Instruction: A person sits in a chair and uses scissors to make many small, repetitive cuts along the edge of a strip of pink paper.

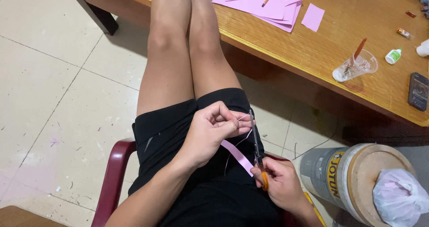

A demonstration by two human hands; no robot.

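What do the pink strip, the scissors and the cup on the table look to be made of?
The pink strip, pinched by the left hand, looks like matte paper: flat and thin. The scissors in the right hand show grey, probably steel blades and an orange, likely plastic handle. The cup looks like clear thin plastic; its contents show through the wall.

Pale tiled floor, wooden table
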